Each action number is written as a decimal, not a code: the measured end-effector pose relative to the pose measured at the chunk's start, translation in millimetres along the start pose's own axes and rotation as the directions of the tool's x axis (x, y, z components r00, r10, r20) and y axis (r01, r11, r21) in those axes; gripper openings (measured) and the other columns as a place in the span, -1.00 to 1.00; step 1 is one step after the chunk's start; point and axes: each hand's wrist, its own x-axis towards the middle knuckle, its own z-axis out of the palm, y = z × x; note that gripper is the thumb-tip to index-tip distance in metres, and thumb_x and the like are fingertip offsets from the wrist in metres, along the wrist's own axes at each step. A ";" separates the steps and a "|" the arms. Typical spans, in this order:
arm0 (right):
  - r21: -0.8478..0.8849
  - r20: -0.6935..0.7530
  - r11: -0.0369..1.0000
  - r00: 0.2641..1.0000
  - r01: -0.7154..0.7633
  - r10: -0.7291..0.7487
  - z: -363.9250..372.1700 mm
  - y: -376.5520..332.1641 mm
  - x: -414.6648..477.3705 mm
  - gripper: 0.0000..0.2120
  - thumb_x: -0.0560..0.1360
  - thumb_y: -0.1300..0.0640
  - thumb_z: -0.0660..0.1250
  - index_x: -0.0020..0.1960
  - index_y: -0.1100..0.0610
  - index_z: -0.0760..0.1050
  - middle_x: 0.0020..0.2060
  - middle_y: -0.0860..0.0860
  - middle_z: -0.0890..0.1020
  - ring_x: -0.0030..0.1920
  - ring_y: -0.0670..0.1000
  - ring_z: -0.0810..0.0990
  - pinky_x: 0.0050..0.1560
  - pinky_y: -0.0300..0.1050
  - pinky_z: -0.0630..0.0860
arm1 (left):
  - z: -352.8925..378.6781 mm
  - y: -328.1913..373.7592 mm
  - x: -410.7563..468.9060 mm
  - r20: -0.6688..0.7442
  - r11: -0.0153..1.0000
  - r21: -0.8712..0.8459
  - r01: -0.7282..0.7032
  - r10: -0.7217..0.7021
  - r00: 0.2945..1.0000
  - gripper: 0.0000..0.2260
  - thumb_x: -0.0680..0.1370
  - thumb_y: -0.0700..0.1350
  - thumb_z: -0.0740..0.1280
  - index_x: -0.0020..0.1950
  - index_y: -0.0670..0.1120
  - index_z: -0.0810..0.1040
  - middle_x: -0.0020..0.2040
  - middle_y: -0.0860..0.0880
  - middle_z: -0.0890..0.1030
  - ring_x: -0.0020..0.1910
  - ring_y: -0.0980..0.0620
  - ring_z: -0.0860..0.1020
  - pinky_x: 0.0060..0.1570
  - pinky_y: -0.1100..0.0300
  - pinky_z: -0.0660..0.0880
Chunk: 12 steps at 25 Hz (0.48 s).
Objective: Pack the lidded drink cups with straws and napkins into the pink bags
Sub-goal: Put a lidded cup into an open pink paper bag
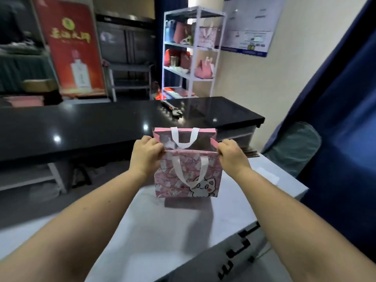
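**Forearms out, pink bag held open at its rim**

Forearms were seen nearest the lens, left forearm (71, 220) and right forearm (305, 231), both reaching forward over the pale worktop (162, 231).

- Left hand (147, 154): fingers (156, 146) were curled and clamped on the near left corner of the pink bag (187, 180) rim.
- Right hand (232, 154): fingers (222, 146) were curled and clamped on the near right corner of the same rim.
- Bag was held upright between the two hands, mouth pulled open, over the far middle of the worktop. A shadow was cast right under it; contact with the worktop could not be confirmed.
- Near white handle (190, 171) was hung down over the front panel, above a white cat print (203, 186). Far white handle (184, 137) was flopped into the opening.
- Bag interior was dark; contents could not be made out.

Surroundings:
- Black markings (240, 251) were seen along the worktop's near right edge.
- A glossy black counter (91, 123) was set beyond the bag, with a wrench (172, 109) lying on its far part.
- A white shelf rack (193, 47) was stood behind the counter, stocked with pink and red bags (203, 68).
- A red poster (71, 47) was leaned at far left; a blue curtain (335, 119) was hung at right.
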 end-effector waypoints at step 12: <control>0.156 0.156 0.877 0.866 0.454 -0.476 2.2 102.5 34.6 -0.77 0.49 0.03 0.27 -0.07 0.18 0.58 -0.15 0.06 0.59 -0.15 0.11 0.50 -0.18 0.03 0.52 | 27.0 103.5 38.4 0.151 0.949 0.198 0.244 -0.275 0.949 -0.77 0.49 0.15 0.33 -0.01 0.03 0.61 -0.01 0.03 0.58 0.10 -0.06 0.48 0.05 0.01 0.33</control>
